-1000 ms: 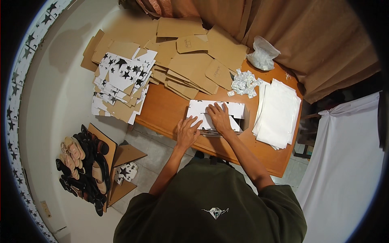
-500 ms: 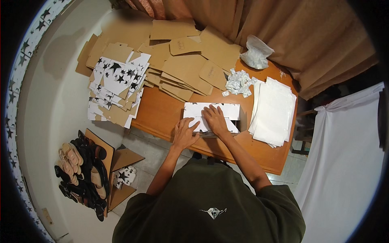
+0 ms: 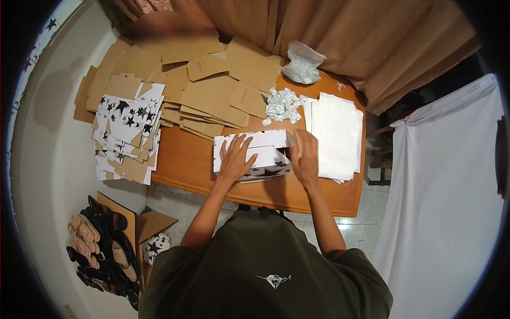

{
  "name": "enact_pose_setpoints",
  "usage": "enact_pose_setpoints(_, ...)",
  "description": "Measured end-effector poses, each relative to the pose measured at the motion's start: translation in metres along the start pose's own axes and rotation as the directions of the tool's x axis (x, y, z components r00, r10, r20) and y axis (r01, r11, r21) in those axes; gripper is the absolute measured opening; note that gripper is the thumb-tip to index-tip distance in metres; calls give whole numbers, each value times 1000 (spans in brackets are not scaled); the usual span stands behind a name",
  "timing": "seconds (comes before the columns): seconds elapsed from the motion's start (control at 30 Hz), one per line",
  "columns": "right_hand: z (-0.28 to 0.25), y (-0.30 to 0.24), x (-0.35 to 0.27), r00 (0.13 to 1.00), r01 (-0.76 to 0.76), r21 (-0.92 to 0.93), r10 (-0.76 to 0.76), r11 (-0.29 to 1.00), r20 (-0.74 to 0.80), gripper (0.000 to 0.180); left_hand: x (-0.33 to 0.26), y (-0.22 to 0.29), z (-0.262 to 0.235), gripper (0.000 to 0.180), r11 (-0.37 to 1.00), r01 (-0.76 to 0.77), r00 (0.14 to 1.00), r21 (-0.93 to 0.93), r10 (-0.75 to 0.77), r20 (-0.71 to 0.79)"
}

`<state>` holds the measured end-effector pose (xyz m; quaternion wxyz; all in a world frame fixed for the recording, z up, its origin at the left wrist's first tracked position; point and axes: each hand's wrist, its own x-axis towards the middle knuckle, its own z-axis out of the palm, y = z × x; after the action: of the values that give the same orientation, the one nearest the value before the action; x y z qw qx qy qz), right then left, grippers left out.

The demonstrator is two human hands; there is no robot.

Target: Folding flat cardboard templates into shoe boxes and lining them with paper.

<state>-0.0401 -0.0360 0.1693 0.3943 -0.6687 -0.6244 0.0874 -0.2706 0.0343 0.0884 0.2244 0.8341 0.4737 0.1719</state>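
Box (image 3: 254, 154) left of paper stack (image 3: 336, 135)

White cardboard box (image 3: 254, 154) with black star print sat half-folded on the orange wooden bench (image 3: 186, 162), near its front edge. Long side faced the person, top panel lay flat, right end flap stood partly raised. Just left of white sheet stack.
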Motion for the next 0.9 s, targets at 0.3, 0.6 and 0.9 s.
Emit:
enact_pose_setpoints(0.3,12,63,-33,945,-177,228,100,958,312,66,26,12,33,58,999,1,980,42,-9,197)
enact_pose_setpoints(0.6,31,57,-28,872,219,-78,-160,973,462,73,32,19,40,45,999,-11,995,33,8,99)
enact_pose_setpoints(0.9,34,51,-17,782,270,-52,-188,961,594,73,28,14,55,42,997,-34,997,76,28,73)
